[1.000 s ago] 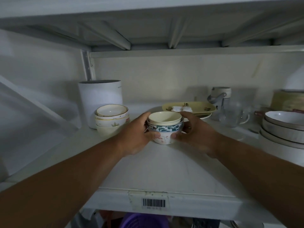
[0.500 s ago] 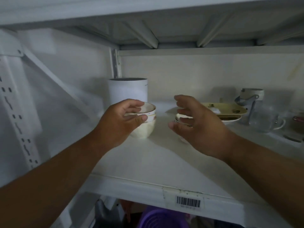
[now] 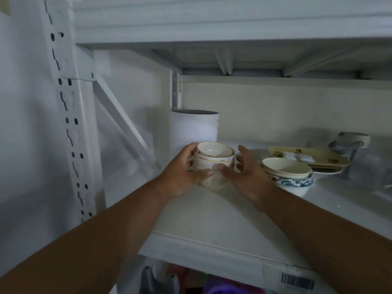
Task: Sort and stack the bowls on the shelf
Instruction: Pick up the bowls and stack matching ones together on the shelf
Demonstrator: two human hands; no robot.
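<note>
Two hands: left grips the cream bowl stack, right open beside it; floral-bowl stack just right.

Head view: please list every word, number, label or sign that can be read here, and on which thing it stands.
No text can be read.
Barcode label on the front edge of the shelf: bars only, digits too blurred.
Dark mark on the yellow plate: too small to tell whether it is writing.
</note>
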